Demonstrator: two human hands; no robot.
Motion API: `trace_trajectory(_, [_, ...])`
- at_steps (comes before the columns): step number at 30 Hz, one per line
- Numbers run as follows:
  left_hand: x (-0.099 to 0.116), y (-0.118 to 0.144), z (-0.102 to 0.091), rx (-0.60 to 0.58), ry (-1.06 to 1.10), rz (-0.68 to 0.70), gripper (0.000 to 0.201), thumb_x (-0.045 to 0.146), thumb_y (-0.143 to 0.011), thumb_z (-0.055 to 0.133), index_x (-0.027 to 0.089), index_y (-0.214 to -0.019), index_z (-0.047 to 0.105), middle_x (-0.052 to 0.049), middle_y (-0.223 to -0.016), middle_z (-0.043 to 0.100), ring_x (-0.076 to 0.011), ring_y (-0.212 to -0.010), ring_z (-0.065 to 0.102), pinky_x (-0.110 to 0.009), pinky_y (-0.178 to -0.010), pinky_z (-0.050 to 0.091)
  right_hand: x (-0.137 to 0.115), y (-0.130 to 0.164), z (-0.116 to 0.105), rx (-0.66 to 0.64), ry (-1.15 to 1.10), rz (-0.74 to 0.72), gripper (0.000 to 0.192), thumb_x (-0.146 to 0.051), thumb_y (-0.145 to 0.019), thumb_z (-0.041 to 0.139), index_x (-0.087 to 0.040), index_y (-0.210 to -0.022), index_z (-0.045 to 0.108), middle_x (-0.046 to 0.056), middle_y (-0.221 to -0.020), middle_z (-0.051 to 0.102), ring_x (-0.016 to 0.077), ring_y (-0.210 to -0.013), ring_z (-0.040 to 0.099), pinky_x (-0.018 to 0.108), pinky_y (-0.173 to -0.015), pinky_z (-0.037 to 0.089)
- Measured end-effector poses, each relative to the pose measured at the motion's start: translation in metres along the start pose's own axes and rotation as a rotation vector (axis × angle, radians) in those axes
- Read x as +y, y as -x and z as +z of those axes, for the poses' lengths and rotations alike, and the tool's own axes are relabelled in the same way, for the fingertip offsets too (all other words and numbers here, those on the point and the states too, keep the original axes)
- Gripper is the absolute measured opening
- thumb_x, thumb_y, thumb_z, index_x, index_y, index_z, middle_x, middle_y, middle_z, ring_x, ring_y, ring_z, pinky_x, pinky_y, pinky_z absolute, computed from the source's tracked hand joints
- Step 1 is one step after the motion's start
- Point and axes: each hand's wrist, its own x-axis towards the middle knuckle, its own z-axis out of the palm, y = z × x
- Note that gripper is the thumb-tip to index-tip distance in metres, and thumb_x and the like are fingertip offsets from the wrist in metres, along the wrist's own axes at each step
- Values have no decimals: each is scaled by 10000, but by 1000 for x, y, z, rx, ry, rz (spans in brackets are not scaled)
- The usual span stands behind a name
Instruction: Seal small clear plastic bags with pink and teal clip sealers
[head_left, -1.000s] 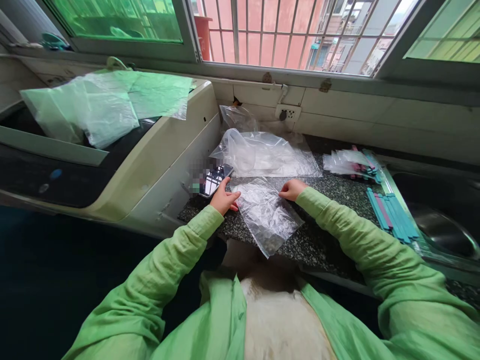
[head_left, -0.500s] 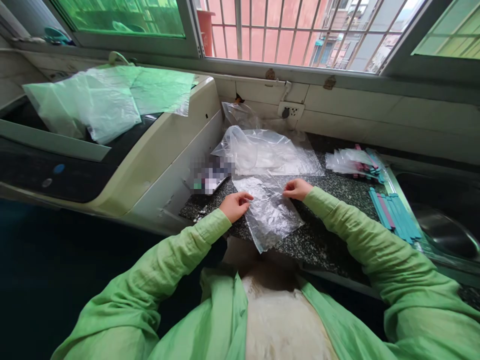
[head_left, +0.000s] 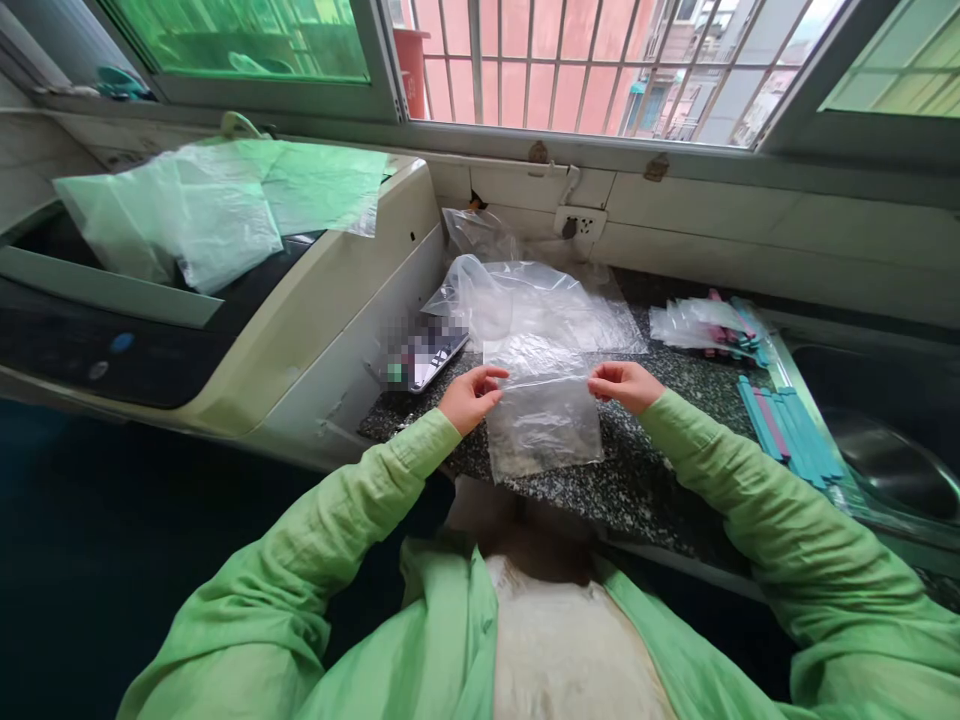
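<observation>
A clear plastic bag (head_left: 546, 428) is stretched between my two hands above the speckled stone counter (head_left: 637, 490). My left hand (head_left: 472, 396) pinches its left edge between thumb and fingers. On the opposite edge, my right hand (head_left: 624, 385) pinches in the same way. The bag hangs fairly flat, with a crease running across it between the hands. Just behind it lies a heap of larger clear plastic bags (head_left: 540, 300). To the left of my left hand rests a phone (head_left: 441, 358), part of it blurred out.
At right, several teal and pink strips (head_left: 787, 430) lie beside a sink (head_left: 892, 440). Behind them sit more strips in small clear bags (head_left: 697, 322). A washing machine (head_left: 330, 330) with plastic bags (head_left: 225, 205) on top borders the counter at left. A wall socket (head_left: 581, 222) is behind.
My right hand has moved right, away from my left hand. Between them the plastic bag has turned from a slanted, crumpled position to a straighter, flatter one.
</observation>
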Motion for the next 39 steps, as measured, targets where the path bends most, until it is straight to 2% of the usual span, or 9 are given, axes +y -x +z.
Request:
trace_trajectory(5, [10, -4, 5, 28, 130, 36, 347, 179, -557, 640, 132, -894, 568, 52, -559, 487, -41, -497, 409, -179, -502, 319, -7, 12, -2, 124, -8, -126, 366, -489, -497, 699, -167, -570, 541, -29, -520, 532, 65, -486, 440, 238, -491, 388])
trace_trajectory(10, [22, -8, 10, 96, 203, 67, 444, 185, -546, 660, 141, -970, 534, 49, -593, 514, -47, -534, 448, -175, -518, 348, -13, 24, 2, 283, -54, -258, 322, -439, -542, 694, -173, -638, 539, -2, -620, 584, 95, -568, 517, 270, -572, 441])
trace_trajectory(13, [29, -12, 12, 112, 195, 82, 449, 189, -555, 656, 142, -983, 529, 47, -603, 521, -52, -557, 470, -180, -544, 371, -15, 30, 3, 348, -58, -325, 323, -399, -578, 679, -185, -775, 538, -9, -661, 580, 100, -595, 538, 268, -586, 455])
trace_trajectory(17, [35, -17, 15, 101, 134, 126, 429, 207, -578, 647, 143, -987, 536, 41, -624, 525, -54, -572, 477, -189, -569, 391, -17, 35, 0, 360, 7, -420, 473, -334, -636, 636, -212, -1062, 472, -32, -674, 553, 97, -596, 532, 262, -592, 461])
trace_trajectory(20, [38, -20, 17, 93, 91, 153, 418, 207, -594, 636, 145, -996, 537, 33, -645, 526, -60, -599, 491, -193, -587, 407, -17, 39, -4, 384, 76, -459, 495, -306, -655, 617, -216, -1117, 466, -36, -668, 537, 94, -594, 520, 268, -624, 468])
trace_trajectory(27, [39, -22, 24, 65, 58, 226, 393, 144, -626, 597, 136, -1013, 533, 28, -661, 525, -52, -606, 481, -181, -588, 407, -9, 44, -7, 397, 149, -438, 383, -335, -672, 599, -172, -1017, 578, 5, -727, 581, 111, -658, 554, 284, -669, 481])
trace_trajectory(32, [38, -23, 27, 37, 72, 276, 407, 135, -628, 591, 127, -1030, 523, 26, -671, 524, -53, -625, 484, -186, -628, 414, -8, 48, -8, 464, 353, -428, 246, -309, -689, 583, -165, -882, 634, 29, -721, 624, 130, -642, 563, 311, -683, 484])
trace_trajectory(35, [37, -23, 28, 38, 64, 287, 403, 146, -636, 587, 124, -1033, 520, 18, -687, 535, -61, -647, 499, -198, -662, 426, -7, 50, -9, 509, 453, -481, 180, -295, -710, 564, -184, -827, 643, 36, -734, 632, 142, -648, 566, 314, -665, 483])
trace_trajectory(39, [36, -24, 31, 47, 34, 297, 397, 172, -644, 587, 138, -1035, 524, 10, -703, 543, -72, -664, 509, -209, -676, 433, -7, 51, -12, 587, 553, -633, 102, -254, -732, 546, -201, -711, 630, 28, -672, 600, 159, -676, 554, 327, -674, 470])
